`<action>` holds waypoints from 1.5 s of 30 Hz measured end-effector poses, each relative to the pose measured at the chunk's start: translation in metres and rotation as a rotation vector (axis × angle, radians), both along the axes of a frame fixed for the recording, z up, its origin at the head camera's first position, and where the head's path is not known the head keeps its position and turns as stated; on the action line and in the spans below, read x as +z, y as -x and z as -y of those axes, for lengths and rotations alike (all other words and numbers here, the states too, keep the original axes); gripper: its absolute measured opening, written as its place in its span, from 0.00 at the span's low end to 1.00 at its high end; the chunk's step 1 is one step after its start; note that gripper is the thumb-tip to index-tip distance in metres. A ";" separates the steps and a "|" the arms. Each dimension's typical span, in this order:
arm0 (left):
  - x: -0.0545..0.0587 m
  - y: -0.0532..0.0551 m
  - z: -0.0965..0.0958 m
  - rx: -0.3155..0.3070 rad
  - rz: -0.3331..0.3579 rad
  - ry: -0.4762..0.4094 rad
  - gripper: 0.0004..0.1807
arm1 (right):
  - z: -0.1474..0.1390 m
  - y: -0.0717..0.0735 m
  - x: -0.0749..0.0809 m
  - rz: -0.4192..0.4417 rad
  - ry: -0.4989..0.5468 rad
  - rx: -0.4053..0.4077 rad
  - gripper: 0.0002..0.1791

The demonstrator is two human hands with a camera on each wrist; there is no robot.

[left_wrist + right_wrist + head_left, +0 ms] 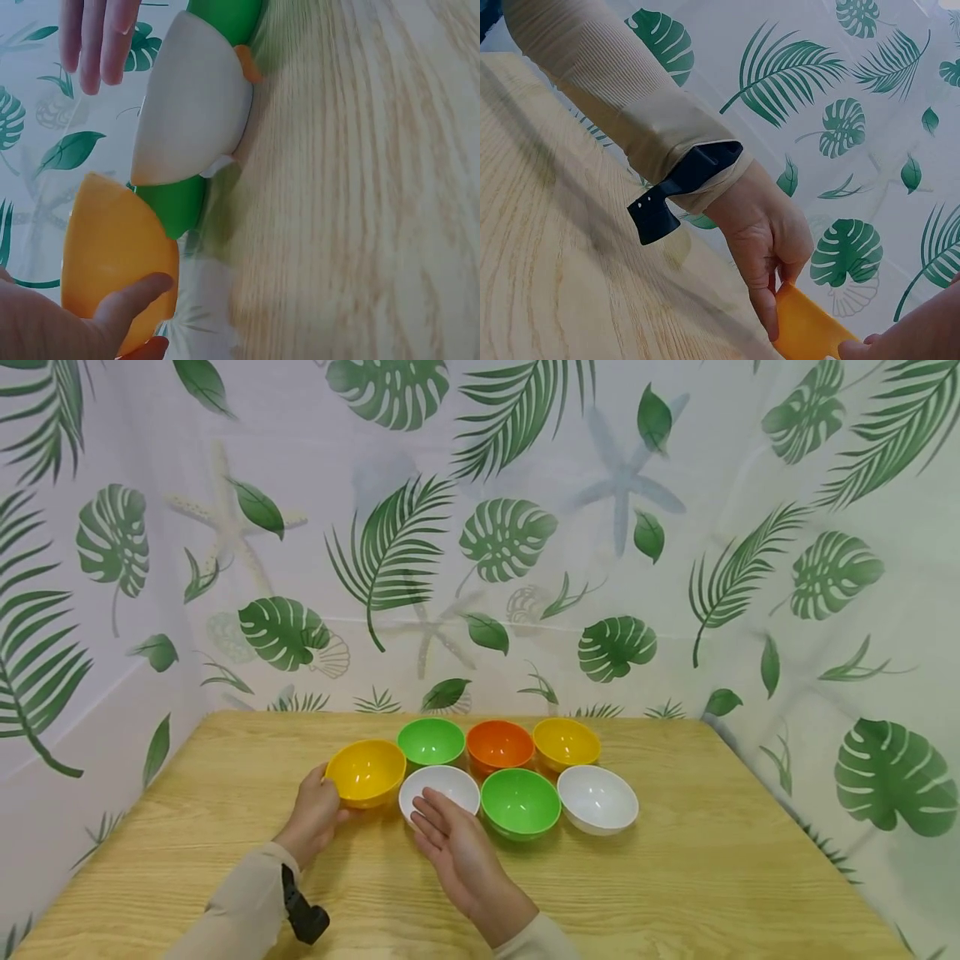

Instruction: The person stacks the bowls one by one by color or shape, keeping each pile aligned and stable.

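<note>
At the left end of a group of bowls, my left hand grips the rim of a yellow bowl, thumb on its outer wall. In the left wrist view this yellow bowl appears raised off the table. My right hand is held with straight fingers over the near edge of a white bowl, holding nothing. A green bowl and a second white bowl stand to the right in the front row. Behind them are a green bowl, an orange bowl and another yellow bowl.
The bowls stand close together on a wood-grain table, toward its back edge. A white curtain printed with green leaves surrounds the back and sides. A black mount is strapped to the left wrist.
</note>
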State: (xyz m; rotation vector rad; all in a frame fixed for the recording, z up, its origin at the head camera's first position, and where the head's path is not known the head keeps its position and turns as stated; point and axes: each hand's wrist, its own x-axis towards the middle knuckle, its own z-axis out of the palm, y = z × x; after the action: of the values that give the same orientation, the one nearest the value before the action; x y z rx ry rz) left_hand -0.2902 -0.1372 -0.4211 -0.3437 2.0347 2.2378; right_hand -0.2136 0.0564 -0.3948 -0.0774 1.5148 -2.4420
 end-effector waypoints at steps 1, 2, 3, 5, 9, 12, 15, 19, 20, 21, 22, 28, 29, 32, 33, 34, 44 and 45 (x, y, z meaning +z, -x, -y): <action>0.001 -0.001 0.000 -0.006 -0.009 0.006 0.31 | 0.000 0.000 0.000 0.000 0.005 -0.003 0.32; 0.002 -0.001 -0.001 -0.012 -0.018 0.005 0.30 | 0.000 0.000 0.001 0.001 0.009 -0.006 0.32; 0.002 -0.001 -0.001 -0.015 -0.026 0.010 0.30 | 0.000 0.000 0.001 -0.001 0.013 -0.008 0.32; 0.004 -0.002 -0.002 -0.026 -0.042 0.013 0.29 | 0.001 0.000 0.001 -0.009 0.021 -0.010 0.31; 0.009 -0.004 -0.005 -0.036 -0.061 0.008 0.28 | 0.001 0.001 0.001 -0.027 0.037 -0.019 0.31; 0.013 -0.006 -0.009 -0.053 -0.074 -0.006 0.28 | 0.001 0.001 0.002 -0.048 0.040 -0.023 0.32; 0.017 -0.008 -0.013 -0.063 -0.081 -0.016 0.27 | 0.000 0.001 0.004 -0.091 0.014 -0.017 0.33; 0.021 -0.009 -0.015 -0.066 -0.101 -0.028 0.27 | 0.000 0.002 0.006 -0.154 -0.053 -0.012 0.33; 0.022 -0.009 -0.015 -0.068 -0.104 -0.028 0.27 | 0.000 0.002 0.006 -0.165 -0.069 -0.013 0.33; 0.023 -0.009 -0.015 -0.070 -0.110 -0.026 0.27 | 0.000 0.003 0.007 -0.172 -0.082 -0.015 0.34; 0.024 -0.010 -0.015 -0.073 -0.113 -0.024 0.27 | 0.000 0.003 0.007 -0.175 -0.090 -0.021 0.34; 0.031 -0.015 -0.017 -0.090 -0.125 -0.033 0.27 | 0.001 0.006 0.008 -0.179 -0.101 -0.033 0.34; 0.033 -0.016 -0.017 -0.093 -0.125 -0.039 0.27 | 0.001 0.006 0.008 -0.179 -0.101 -0.034 0.33; 0.035 -0.020 -0.018 -0.102 -0.127 -0.056 0.28 | 0.002 0.006 0.008 -0.164 -0.094 -0.036 0.33; 0.035 -0.022 -0.018 -0.104 -0.130 -0.054 0.28 | 0.003 0.006 0.008 -0.162 -0.093 -0.034 0.34; 0.035 -0.024 -0.018 -0.104 -0.130 -0.048 0.27 | 0.004 0.006 0.008 -0.158 -0.087 -0.033 0.34; 0.034 -0.035 -0.021 -0.125 -0.174 0.053 0.29 | 0.005 0.005 0.001 -0.197 -0.084 -0.006 0.39; 0.034 -0.036 -0.022 -0.125 -0.183 0.057 0.29 | 0.005 0.004 0.002 -0.201 -0.086 -0.006 0.40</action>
State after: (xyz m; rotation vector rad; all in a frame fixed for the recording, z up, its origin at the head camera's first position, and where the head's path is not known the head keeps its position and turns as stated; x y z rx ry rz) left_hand -0.2545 -0.1153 -0.3867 -0.0143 2.1445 2.2131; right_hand -0.2178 0.0517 -0.3931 -0.3103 1.7025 -2.4316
